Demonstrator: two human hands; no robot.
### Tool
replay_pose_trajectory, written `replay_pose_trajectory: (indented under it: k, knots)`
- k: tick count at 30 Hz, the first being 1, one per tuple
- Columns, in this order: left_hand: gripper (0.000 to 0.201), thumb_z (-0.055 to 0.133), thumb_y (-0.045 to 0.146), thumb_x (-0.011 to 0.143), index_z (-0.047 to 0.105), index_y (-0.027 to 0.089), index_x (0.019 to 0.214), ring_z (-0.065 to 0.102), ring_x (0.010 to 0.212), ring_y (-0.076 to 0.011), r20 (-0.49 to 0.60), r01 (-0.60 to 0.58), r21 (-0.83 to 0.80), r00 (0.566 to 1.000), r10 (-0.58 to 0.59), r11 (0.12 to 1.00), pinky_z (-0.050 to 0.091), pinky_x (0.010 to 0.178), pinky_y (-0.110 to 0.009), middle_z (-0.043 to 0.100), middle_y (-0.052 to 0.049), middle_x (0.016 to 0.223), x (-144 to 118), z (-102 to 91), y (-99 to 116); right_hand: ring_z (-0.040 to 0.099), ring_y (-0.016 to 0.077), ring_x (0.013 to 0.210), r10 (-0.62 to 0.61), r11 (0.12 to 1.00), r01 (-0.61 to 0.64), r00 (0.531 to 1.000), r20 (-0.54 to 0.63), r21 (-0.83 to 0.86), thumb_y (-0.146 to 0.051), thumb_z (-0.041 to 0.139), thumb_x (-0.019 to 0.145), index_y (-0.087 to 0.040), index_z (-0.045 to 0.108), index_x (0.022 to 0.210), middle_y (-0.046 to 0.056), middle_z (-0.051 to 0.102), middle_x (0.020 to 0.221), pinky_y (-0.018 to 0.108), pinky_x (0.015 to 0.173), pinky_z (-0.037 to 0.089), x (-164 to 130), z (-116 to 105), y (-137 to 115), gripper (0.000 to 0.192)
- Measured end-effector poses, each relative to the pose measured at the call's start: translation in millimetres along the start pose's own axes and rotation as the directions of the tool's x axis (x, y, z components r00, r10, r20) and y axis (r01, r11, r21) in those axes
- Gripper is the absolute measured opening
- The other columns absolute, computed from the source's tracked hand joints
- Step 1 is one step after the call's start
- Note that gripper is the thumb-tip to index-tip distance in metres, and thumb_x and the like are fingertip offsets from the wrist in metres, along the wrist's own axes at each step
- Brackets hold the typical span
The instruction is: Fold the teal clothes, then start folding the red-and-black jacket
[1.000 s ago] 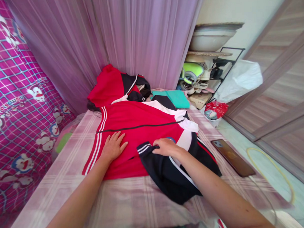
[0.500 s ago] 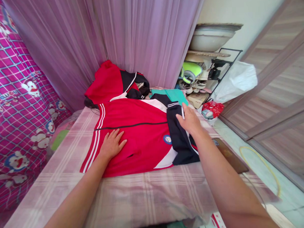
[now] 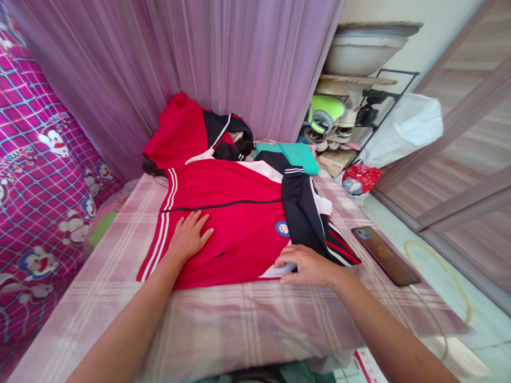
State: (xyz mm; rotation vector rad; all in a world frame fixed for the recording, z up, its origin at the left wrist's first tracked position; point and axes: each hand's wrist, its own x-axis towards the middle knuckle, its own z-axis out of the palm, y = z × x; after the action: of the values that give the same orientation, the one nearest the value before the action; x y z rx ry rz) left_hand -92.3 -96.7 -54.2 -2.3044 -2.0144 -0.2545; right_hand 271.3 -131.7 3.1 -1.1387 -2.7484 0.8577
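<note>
A red jacket [image 3: 240,231] with a dark zip, white stripes at its hem and a round blue badge lies flat, its hem to the left. Its dark blue sleeve [image 3: 302,206] is folded across the shoulder end. My left hand [image 3: 190,235] rests flat on the red body near the hem, fingers stretched out. At the jacket's near edge, my right hand [image 3: 308,266] is by the white panel [image 3: 269,271], below the badge. Its thumb and fingers are curved but apart, with pale fabric showing between them.
A red and dark garment [image 3: 178,133] is heaped behind the jacket, beside a folded teal cloth [image 3: 298,156]. A phone [image 3: 385,255] with a cable lies on the right of the checked tabletop cover [image 3: 230,321]. A shoe rack [image 3: 379,120] stands beyond.
My right hand has moved from the folded sleeve toward me, to the jacket's near edge. The sleeve's striped part and the phone are now uncovered. My left hand stays in place.
</note>
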Motion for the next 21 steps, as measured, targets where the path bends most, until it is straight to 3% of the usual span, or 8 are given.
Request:
replay_pose_trajectory:
  k: [5, 9, 14, 17, 21]
  knots:
    - [0.058, 0.041, 0.051, 0.098, 0.053, 0.020, 0.145, 0.044, 0.142, -0.0291, -0.015, -0.008, -0.012, 1.000, 0.008, 1.000, 0.031, 0.119, -0.052, 0.049, -0.013, 0.154, 0, 1.9, -3, 0.067, 0.0172, 0.084, 0.016, 1.000, -0.016, 0.999, 0.036, 0.005, -0.022, 0.065, 0.083, -0.022, 0.076, 0.078, 0.001, 0.074, 0.084, 0.030, 0.087, 0.044, -19, 1, 3, 0.012]
    - [0.056, 0.042, 0.049, 0.098, 0.054, 0.021, 0.144, 0.044, 0.142, -0.0287, -0.009, -0.007, -0.008, 1.000, 0.007, 1.000, 0.031, 0.119, -0.051, 0.049, -0.012, 0.154, 1, 2.8, -4, 0.066, 0.0149, 0.074, -0.035, 0.997, 0.030, 0.996, 0.080, 0.067, -0.020, 0.066, 0.081, -0.022, 0.074, 0.071, -0.001, 0.072, 0.075, 0.025, 0.076, 0.044, -20, 1, 7, 0.013]
    - [0.056, 0.042, 0.048, 0.097, 0.054, 0.019, 0.144, 0.044, 0.142, -0.0298, -0.017, 0.003, 0.002, 1.000, -0.003, 1.000, 0.031, 0.119, -0.051, 0.050, -0.013, 0.153, 0, 1.6, -2, 0.065, 0.0157, 0.069, 0.071, 0.990, -0.057, 0.992, 0.103, -0.131, -0.031, 0.062, 0.088, -0.022, 0.073, 0.064, 0.001, 0.073, 0.071, 0.025, 0.068, 0.042, -15, -4, 1, 0.028]
    - [0.057, 0.041, 0.047, 0.098, 0.053, 0.017, 0.145, 0.043, 0.142, -0.0317, -0.052, 0.005, 0.016, 0.999, -0.005, 1.000, 0.031, 0.118, -0.053, 0.049, -0.015, 0.153, -4, 0.2, -2, 0.069, 0.0184, 0.080, 0.182, 0.953, -0.182, 0.983, -0.021, -0.243, -0.033, 0.054, 0.094, -0.023, 0.076, 0.077, 0.004, 0.076, 0.084, 0.026, 0.073, 0.046, -4, -6, -6, 0.030]
    - [0.055, 0.037, 0.043, 0.099, 0.053, 0.016, 0.144, 0.043, 0.143, -0.0326, -0.088, 0.020, 0.043, 0.996, -0.017, 0.999, 0.031, 0.118, -0.054, 0.048, -0.016, 0.153, -12, -2.4, -2, 0.063, 0.0199, 0.119, 0.141, 0.965, -0.201, 0.939, -0.314, -0.170, -0.034, 0.047, 0.099, -0.022, 0.069, 0.123, 0.009, 0.069, 0.129, 0.029, 0.101, 0.045, 33, 0, -14, 0.035]
